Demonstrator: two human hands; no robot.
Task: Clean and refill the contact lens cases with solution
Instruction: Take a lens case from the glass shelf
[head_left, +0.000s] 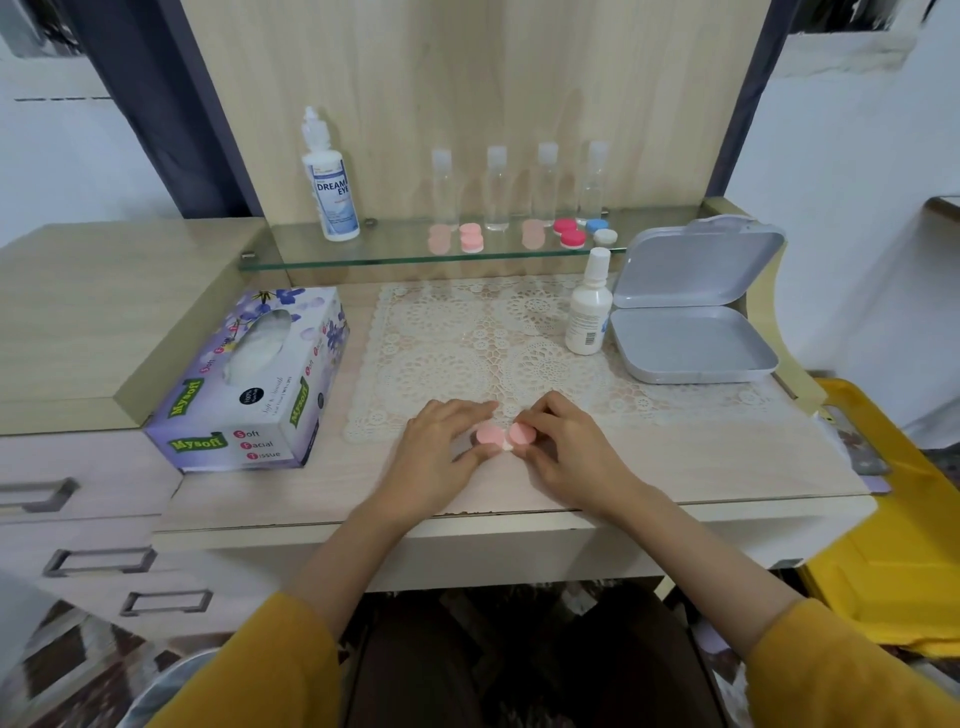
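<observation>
A lace mat (467, 338) is spread over the middle of the table (701, 457). A tissue box (249, 384) printed with purple flowers is set just beside the mat's left edge, with tissue showing in its slot. A grey hinged box (691, 343) is laid open at the right rear, its lid raised. A glass shelf (389, 247) is fixed above the table's back. Drawers (93, 519) with metal handles are seen at the left, and a yellow plastic object (893, 519) at the right.

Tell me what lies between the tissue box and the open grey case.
Head view: a lace mat and a white spray bottle standing beside the grey case.
</observation>
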